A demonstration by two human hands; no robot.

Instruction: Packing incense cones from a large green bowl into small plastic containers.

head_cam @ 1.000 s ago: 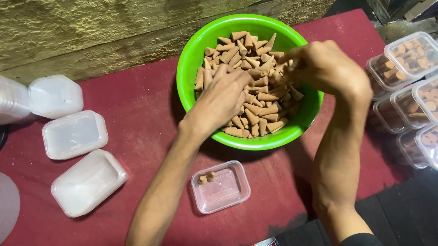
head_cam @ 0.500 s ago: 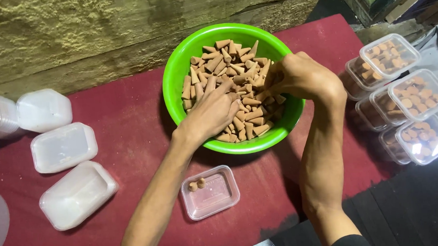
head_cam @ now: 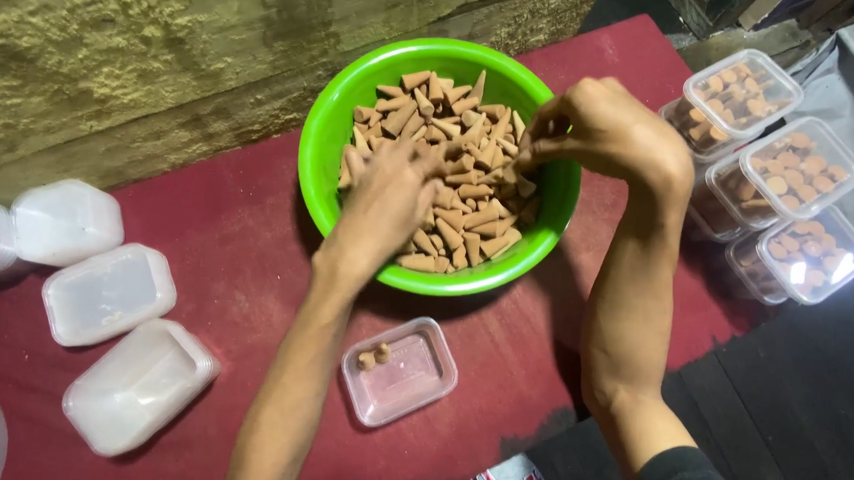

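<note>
Covering most of the frame, the red desk (head_cam: 241, 230) runs from the left edge to the right of centre, with a rough stone wall (head_cam: 145, 70) across the top. At upper centre sits the green bowl (head_cam: 330, 148), heaped with tan cones (head_cam: 464, 209). Both hands are inside it. The left hand (head_cam: 386, 198) lies flat over the pile at centre, fingers spread and resting on the cones; whether it has any cone taken up cannot be told. The right hand (head_cam: 606, 133) hovers at the bowl's right rim, its grip pressed together at the fingertips, seemingly pinching a few cones, though the closed fingers hide them.

At the right edge stand stacked lidded tubs (head_cam: 784, 173), clear, each packed with cones set upright. At the left edge lie empty white tubs (head_cam: 108, 291), three of them apart from one another. Just below the bowl, at lower centre, is a small open tray (head_cam: 415, 377) with two cones (head_cam: 373, 357) standing in its upper left corner.

The cones look light, dry and stiff, probably pressed powder, so likely brittle at the pointed tip and apt to crumble if squeezed hard. Their surface seems matt rather than slippery. Taking each one by the wider base end or around the middle, with a light pinch of thumb and two fingers, looks safest; the loose pile will shift under any push.
</note>
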